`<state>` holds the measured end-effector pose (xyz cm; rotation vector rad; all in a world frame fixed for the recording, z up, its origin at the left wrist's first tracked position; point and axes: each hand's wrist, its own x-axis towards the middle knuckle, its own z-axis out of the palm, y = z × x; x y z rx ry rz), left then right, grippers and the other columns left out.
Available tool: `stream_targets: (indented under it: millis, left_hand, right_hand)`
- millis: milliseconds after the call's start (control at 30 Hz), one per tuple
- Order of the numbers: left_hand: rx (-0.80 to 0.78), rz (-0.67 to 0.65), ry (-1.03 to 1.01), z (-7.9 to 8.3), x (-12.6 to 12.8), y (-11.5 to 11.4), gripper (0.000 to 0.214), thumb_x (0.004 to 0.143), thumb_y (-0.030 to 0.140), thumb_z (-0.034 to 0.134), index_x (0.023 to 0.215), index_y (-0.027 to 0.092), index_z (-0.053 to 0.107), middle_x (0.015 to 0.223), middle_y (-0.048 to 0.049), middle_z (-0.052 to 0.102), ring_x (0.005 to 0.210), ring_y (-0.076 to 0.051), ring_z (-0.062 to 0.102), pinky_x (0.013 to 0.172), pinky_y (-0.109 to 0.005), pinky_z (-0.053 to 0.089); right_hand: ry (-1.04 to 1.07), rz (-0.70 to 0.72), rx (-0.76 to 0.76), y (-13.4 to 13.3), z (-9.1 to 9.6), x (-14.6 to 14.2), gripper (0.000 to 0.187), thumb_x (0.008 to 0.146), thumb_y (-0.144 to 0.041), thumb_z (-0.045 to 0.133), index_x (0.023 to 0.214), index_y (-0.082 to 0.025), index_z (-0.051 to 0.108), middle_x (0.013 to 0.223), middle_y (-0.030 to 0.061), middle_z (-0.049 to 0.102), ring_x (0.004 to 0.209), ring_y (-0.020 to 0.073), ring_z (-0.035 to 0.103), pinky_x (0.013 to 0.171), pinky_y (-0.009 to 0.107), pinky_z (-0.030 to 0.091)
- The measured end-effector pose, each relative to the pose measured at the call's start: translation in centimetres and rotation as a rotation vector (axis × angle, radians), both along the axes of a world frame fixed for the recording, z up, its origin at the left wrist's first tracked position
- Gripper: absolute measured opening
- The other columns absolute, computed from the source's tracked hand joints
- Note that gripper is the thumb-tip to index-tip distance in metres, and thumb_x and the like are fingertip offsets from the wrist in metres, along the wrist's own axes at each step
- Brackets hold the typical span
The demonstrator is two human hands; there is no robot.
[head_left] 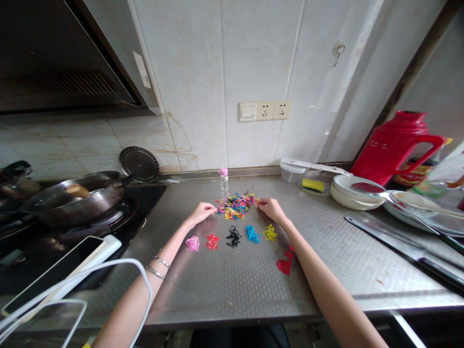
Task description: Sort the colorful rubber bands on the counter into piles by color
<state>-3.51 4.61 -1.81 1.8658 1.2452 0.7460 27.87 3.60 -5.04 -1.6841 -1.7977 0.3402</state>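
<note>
Mid-frame: left hand (203,211), right hand (271,209) flank mixed pile (236,207); can't tell if pinching. Careless sweep could scatter black pile (234,236).

The light is soft and a little dim, and seems to come from the right, where the tiled wall (261,63) has pale glare. The steel counter (232,290) gives a diffuse shine. The range hood (54,53) stays dark. Near the edges, shapes are stretched; the small coloured pieces (237,207) look slightly soft.
</note>
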Motion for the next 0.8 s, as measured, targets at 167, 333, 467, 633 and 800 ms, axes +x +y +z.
stream_targets:
  millis: [167, 333, 467, 633, 800]
  left_hand:
    - [-0.016, 0.002, 0.007, 0.1, 0.2, -0.2, 0.027, 0.07, 0.035, 0.054, 0.072, 0.011, 0.067, 0.061, -0.0031, 0.061, 0.046, -0.008, 0.043, 0.043, -0.02, 0.029]
    - [-0.041, -0.003, 0.008, 0.0, 0.3, -0.3, 0.028, 0.07, 0.036, 0.055, 0.072, 0.011, 0.066, 0.059, -0.0018, 0.059, 0.044, -0.006, 0.04, 0.041, -0.019, 0.025]
    - [-0.051, -0.008, -0.033, 0.2, 0.6, -0.6, 0.03, 0.071, 0.038, 0.054, 0.076, 0.011, 0.065, 0.06, -0.0011, 0.057, 0.043, -0.005, 0.038, 0.037, -0.017, 0.023]
    - [-0.056, -0.035, -0.105, 1.1, 2.1, -1.7, 0.037, 0.072, 0.041, 0.054, 0.093, 0.01, 0.062, 0.065, -0.002, 0.058, 0.044, -0.005, 0.041, 0.035, -0.015, 0.024]
    - [-0.05, -0.142, -0.194, 1.6, 3.8, -3.1, 0.048, 0.07, 0.037, 0.059, 0.111, 0.013, 0.054, 0.079, -0.0046, 0.06, 0.049, -0.006, 0.048, 0.034, -0.014, 0.027]
  right_hand:
    - [0.056, -0.002, 0.026, 0.3, -0.4, 0.1, 0.027, 0.069, -0.023, 0.052, 0.091, -0.017, 0.067, 0.08, 0.0047, 0.069, 0.076, 0.0165, 0.062, 0.069, 0.022, 0.045]
    - [0.089, 0.023, 0.05, 0.2, -0.2, 0.1, 0.025, 0.071, -0.026, 0.051, 0.085, -0.015, 0.069, 0.079, 0.0057, 0.069, 0.076, 0.0167, 0.062, 0.069, 0.022, 0.045]
    - [0.177, 0.062, 0.073, -0.2, 0.9, -0.6, 0.026, 0.071, -0.029, 0.052, 0.081, -0.013, 0.069, 0.075, 0.0058, 0.069, 0.071, 0.0163, 0.061, 0.066, 0.023, 0.045]
    - [0.353, 0.249, -0.036, -1.3, 2.8, -2.8, 0.032, 0.071, -0.036, 0.052, 0.085, -0.012, 0.068, 0.072, 0.0049, 0.067, 0.057, 0.0127, 0.056, 0.048, 0.02, 0.043]
    - [0.421, 0.476, -0.161, -2.6, 4.3, -5.4, 0.029, 0.068, -0.035, 0.057, 0.079, -0.011, 0.068, 0.066, 0.0033, 0.064, 0.053, 0.0101, 0.052, 0.043, 0.019, 0.042]
